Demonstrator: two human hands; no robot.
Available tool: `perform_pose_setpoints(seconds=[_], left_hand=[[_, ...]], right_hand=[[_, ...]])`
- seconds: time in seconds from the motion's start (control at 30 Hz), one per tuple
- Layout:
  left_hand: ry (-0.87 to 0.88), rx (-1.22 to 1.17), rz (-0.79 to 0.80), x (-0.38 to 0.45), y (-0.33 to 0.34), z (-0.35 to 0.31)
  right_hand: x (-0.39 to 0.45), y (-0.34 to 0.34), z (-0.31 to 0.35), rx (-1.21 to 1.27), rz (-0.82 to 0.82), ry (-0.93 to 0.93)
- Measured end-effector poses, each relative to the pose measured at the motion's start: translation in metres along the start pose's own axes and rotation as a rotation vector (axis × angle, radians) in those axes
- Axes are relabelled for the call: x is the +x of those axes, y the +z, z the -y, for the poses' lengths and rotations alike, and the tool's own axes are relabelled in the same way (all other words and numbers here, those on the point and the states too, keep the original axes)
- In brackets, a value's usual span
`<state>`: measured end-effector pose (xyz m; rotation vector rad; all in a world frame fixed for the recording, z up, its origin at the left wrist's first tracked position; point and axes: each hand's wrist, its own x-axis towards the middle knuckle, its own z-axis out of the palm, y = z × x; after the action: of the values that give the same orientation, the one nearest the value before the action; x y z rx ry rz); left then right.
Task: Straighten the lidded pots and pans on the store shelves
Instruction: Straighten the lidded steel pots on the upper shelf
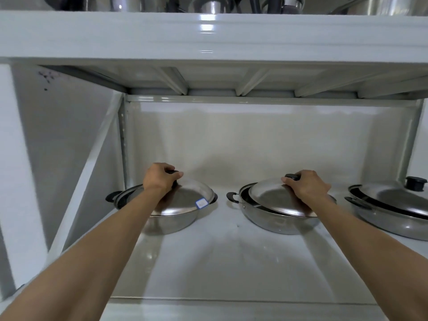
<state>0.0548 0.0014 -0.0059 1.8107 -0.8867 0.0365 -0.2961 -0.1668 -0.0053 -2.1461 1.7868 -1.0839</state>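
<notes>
Three steel pans with steel lids and black side handles stand at the back of a white shelf point(231, 262). My left hand point(159, 178) grips the black knob of the left pan's lid point(185, 200), which carries a small blue-edged label. My right hand point(305, 186) holds the black knob of the middle pan's lid point(273, 198); this lid sits tilted and shifted toward the front, leaving the middle pan point(278, 222) open at its back left. At the right edge, a third pan point(384, 221) has its lid point(389, 195) shifted off centre too.
The shelf above point(208, 35) hangs low over the pans and holds several steel pots, only their bottoms showing. A white upright and a diagonal brace point(88, 181) close the left side. The shelf's back panel stands just behind the pans.
</notes>
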Motion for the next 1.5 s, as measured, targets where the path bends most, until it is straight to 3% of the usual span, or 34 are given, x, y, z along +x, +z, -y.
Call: perform_pose_setpoints(seconds=[0.47,1.5], left_hand=[[-0.08,-0.031,-0.028,0.005,-0.036,0.017],[-0.036,-0.003,-0.006,0.001,-0.022,0.008]], right_hand=[[-0.007,0.004,0.014,0.012,0.004,-0.028],[-0.006,0.016,0.016,0.035,0.007,-0.036]])
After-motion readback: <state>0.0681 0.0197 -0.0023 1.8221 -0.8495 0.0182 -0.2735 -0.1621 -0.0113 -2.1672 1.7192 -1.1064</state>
